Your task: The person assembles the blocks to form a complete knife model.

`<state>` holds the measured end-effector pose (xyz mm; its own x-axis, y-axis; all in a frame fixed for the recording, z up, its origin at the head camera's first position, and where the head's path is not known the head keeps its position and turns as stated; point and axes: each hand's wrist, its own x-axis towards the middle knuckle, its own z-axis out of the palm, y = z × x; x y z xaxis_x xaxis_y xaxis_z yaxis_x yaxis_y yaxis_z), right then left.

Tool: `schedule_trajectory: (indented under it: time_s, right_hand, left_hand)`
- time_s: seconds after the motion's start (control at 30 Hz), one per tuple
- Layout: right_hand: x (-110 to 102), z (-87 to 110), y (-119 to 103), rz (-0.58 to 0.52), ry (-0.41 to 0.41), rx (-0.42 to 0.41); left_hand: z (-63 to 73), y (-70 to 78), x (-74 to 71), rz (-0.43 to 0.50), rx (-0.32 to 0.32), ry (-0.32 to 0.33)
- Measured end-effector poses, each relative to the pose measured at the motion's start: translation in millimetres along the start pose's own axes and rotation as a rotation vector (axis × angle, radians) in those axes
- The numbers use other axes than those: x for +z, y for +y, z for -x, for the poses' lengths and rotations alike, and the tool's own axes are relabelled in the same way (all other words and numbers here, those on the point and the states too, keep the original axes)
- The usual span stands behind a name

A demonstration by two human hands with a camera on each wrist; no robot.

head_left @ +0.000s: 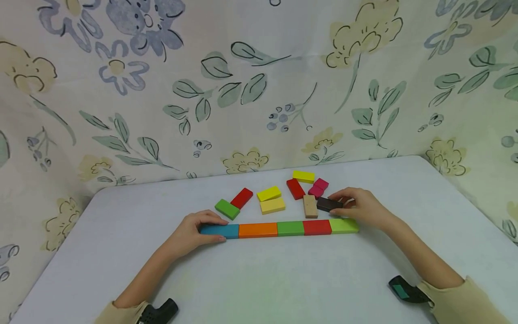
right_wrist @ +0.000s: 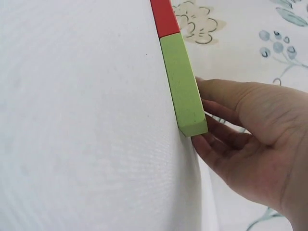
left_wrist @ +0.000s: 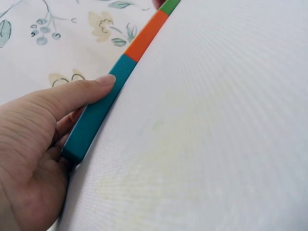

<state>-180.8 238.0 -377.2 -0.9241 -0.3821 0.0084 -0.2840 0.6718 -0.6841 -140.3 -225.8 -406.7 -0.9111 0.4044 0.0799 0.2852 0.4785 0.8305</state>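
A straight row of wooden blocks runs across the white table: blue [head_left: 220, 231], orange [head_left: 257, 230], green [head_left: 290, 228], red [head_left: 317, 227] and light green [head_left: 344, 225], end to end. At the left end my left hand [head_left: 201, 229] holds the blue block between thumb and fingers; the left wrist view has the thumb along its near side. Behind the light green block, my right hand [head_left: 358, 207] pinches a black block [head_left: 328, 204] by its right end. From the right wrist, the light green block [right_wrist: 184, 84] hides that black block.
Behind the row lie loose blocks: green [head_left: 227, 209] touching red [head_left: 242, 198], two yellow ones [head_left: 269, 193], another red [head_left: 296, 189], a yellow one [head_left: 303, 176] at the back, pink pieces [head_left: 318, 187] and a natural wood block [head_left: 310, 207]. A flowered cloth [head_left: 251, 126] hangs behind the table.
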Motion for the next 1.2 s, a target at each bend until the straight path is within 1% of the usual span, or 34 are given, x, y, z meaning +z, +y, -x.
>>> schedule_trajectory:
  time_s: [0.27,0.4,0.57,0.67,0.77,0.87,1.2]
  right_hand:
    - [2,-1.4,0,0.010,0.020,-0.009]
    - [-1,0.4,0,0.017,0.020,-0.026]
    - [-6,1.7,-6,0.025,0.028,-0.029]
    - [-8,2.3,-13,0.020,0.038,-0.047]
    - [-9,2.8,-21,0.016,0.049,-0.084]
    - [-8,1.9,-31,0.009,0.052,-0.112]
    - [3,-11.9,-64,-0.016,0.034,-0.198]
  left_hand:
    - [0.5,-0.6,-0.8,0.006,0.009,-0.006]
    - [0.1,-1.5,-0.9,0.009,0.016,-0.004]
    - [-0.1,-1.6,-0.6,0.012,0.036,0.004]
    - [0.5,-2.0,-0.2,0.020,0.044,0.007]
    - [1.2,-2.6,0.1,0.024,0.048,0.005]
    - [1.6,-1.6,0.4,0.026,0.038,0.004]
    - [1.6,1.4,-0.5,0.028,0.011,-0.003]
